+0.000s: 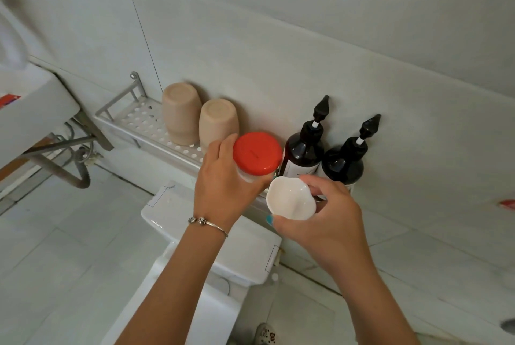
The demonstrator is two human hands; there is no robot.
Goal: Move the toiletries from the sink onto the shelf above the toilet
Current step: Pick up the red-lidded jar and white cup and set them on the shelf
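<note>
Hands (223, 185) grip jar (257, 153) (left), dish (291, 202)

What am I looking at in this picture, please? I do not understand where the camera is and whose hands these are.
There is no machine here. One wide-angle camera sits on a person's head and looks down, so the two arms are that person's own. The left hand grips a jar with a red lid. The right hand holds a small white dish. Both are at the front edge of a white perforated shelf fixed to the wall above the toilet tank. On the shelf stand two beige cups, upside down, and two dark pump bottles. Part of the sink shows at the left.
</note>
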